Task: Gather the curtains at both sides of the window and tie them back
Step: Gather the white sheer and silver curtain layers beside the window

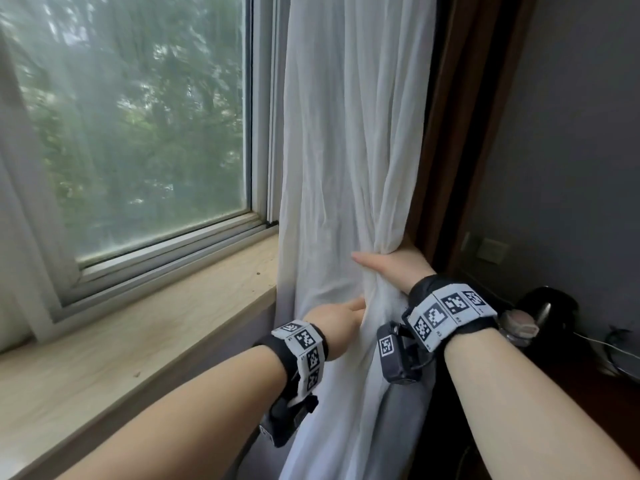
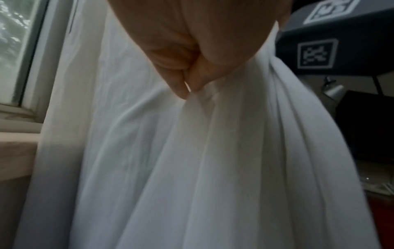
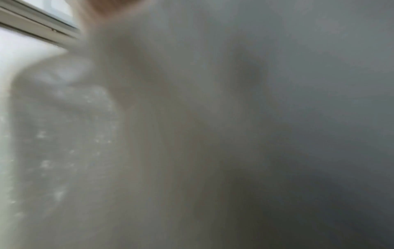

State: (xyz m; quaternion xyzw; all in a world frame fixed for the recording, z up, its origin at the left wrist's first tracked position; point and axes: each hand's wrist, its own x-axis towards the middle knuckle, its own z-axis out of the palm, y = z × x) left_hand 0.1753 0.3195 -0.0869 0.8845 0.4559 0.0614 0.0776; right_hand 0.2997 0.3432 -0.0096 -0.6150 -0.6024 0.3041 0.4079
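- Head view had the white curtain (image 1: 349, 140) hanging dead ahead at the right side of the window (image 1: 138, 109), long axis straight up and down, pulled in to a waist right where the hands were.
- Right hand (image 1: 391, 266) was the higher one, wrapped round the bunch from its right edge, thumb laid across the front.
- Left hand (image 1: 337, 322) sat just below and left, pinching a fold; the left wrist view showed fingertips (image 2: 181, 91) nipped on cloth.
- No tie-back visible anywhere, so I'd guess the bundle still needed cinching.
- Another curtain (image 1: 20, 188) hung at far left, well away from both hands.
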